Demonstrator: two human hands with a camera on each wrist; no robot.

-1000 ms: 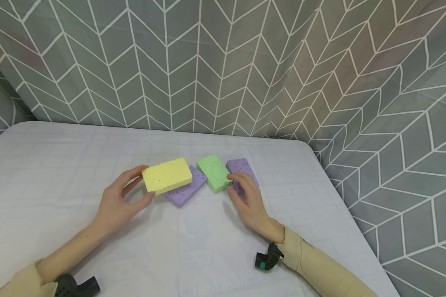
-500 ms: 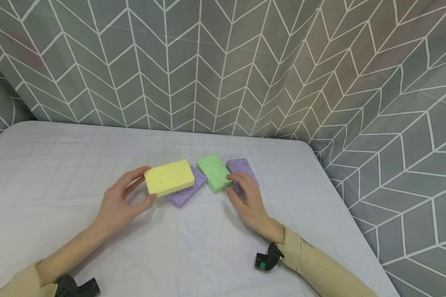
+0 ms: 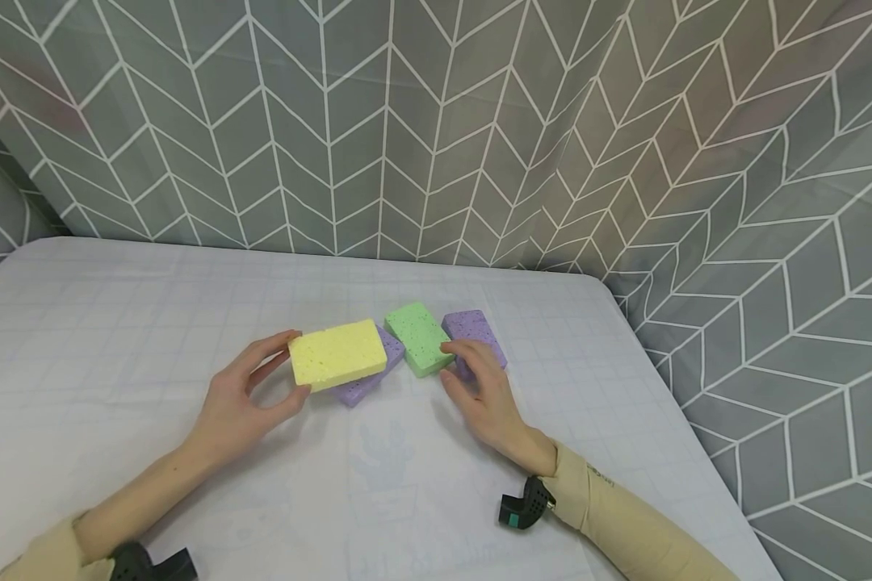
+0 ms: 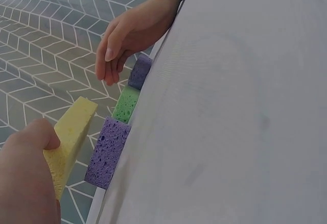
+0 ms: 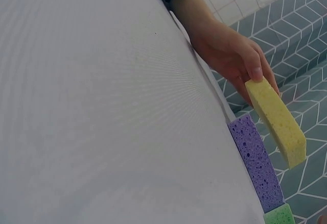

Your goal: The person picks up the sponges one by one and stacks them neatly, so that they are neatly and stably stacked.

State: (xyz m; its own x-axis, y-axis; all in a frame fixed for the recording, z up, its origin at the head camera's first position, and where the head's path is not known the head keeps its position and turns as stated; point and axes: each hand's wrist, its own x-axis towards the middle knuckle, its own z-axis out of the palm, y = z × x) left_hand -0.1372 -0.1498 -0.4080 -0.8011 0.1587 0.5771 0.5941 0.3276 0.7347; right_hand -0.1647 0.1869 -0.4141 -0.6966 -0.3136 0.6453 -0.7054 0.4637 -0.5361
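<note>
My left hand (image 3: 243, 403) pinches a yellow sponge (image 3: 339, 355) by its left end, thumb on the near edge and fingers on the far one. In the right wrist view the yellow sponge (image 5: 278, 124) is held up off the table, above a purple sponge (image 5: 255, 160). From the head, that purple sponge (image 3: 359, 390) is partly covered by the yellow one. A green sponge (image 3: 417, 339) lies to its right. My right hand (image 3: 490, 403) hovers with loosely bent fingers and holds nothing, its fingertips over the green sponge's right edge. Behind it lies a second purple sponge (image 3: 472, 325), partly hidden by the fingers.
The sponges lie on a table (image 3: 189, 290) with a white cloth. A grey curtain (image 3: 421, 129) with white chevron lines hangs along the back and right edges. Each forearm wears a black wrist camera, such as the right one (image 3: 526, 504).
My left hand has moved slightly right and toward me with the yellow sponge, which covers more of the purple sponge's middle. My right hand has barely moved.
</note>
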